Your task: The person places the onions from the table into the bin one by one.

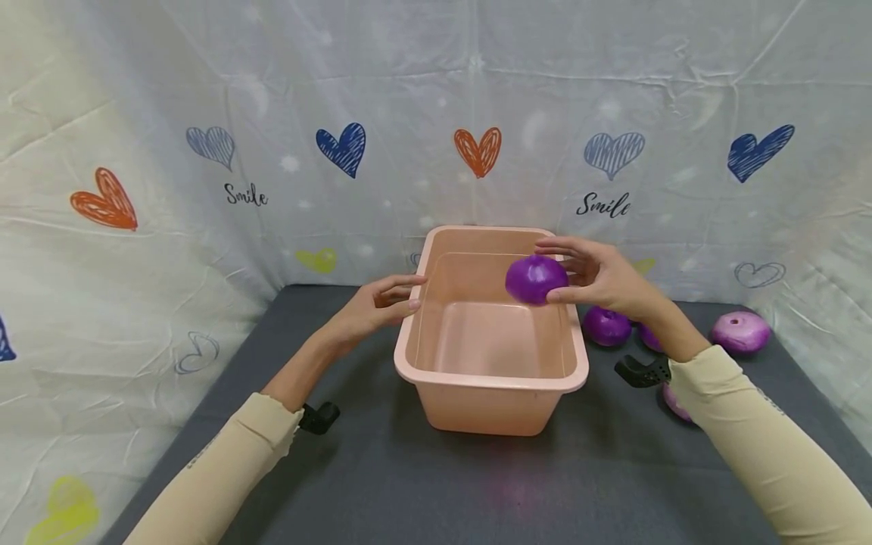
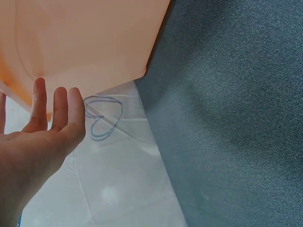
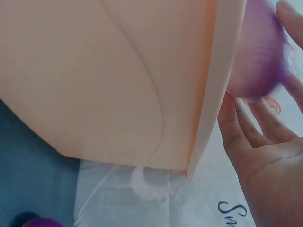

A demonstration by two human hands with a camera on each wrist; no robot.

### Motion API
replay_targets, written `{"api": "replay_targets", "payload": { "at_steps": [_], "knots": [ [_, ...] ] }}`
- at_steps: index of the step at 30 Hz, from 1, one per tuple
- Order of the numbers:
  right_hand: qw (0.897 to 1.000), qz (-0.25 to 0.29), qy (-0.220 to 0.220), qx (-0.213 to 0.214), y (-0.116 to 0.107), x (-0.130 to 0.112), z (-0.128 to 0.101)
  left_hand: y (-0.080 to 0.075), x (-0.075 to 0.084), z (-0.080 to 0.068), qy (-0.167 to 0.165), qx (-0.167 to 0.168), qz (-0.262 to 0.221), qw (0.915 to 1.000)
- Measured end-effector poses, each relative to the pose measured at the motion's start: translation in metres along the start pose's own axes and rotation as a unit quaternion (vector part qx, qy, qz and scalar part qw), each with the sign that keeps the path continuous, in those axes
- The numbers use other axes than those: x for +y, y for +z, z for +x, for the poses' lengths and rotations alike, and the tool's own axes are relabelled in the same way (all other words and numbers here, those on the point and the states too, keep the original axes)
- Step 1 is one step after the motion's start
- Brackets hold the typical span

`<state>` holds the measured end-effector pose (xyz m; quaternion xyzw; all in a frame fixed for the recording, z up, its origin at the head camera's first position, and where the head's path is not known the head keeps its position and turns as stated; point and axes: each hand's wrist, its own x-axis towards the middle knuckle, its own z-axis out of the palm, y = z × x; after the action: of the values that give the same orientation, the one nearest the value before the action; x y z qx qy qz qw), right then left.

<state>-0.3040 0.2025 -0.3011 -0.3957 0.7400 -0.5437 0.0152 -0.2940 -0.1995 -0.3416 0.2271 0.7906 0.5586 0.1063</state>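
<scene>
Fingers (image 1: 557, 248) of the right hand (image 1: 599, 280) curl round a purple onion (image 1: 535, 278), holding it over the pink tub's (image 1: 490, 378) rim at two o'clock, probably so it clears the wall. At nine o'clock the left hand (image 1: 371, 309) holds nothing, its relaxed fingers resting against the rim, seemingly steadying it. More onions (image 1: 741, 331) lie farther right on the grey table (image 1: 477, 484), near the heart-printed backdrop (image 1: 477, 151).

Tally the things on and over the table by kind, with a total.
Purple onions: 5, one held over the tub, four on the table
Pink tub: 1
Total: 6
</scene>
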Motion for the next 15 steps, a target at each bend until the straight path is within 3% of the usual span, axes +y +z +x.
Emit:
{"api": "replay_targets", "payload": {
  "at_steps": [8, 15],
  "knots": [
    [0.998, 0.011, -0.002, 0.056, -0.012, 0.002, -0.017, 0.0, -0.002, 0.001, 0.006, 0.0, -0.003, 1.0],
    [0.995, -0.027, 0.033, 0.086, -0.029, 0.002, -0.042, 0.0, -0.002, 0.003, 0.012, 0.004, -0.01, 0.9999]
  ]
}}
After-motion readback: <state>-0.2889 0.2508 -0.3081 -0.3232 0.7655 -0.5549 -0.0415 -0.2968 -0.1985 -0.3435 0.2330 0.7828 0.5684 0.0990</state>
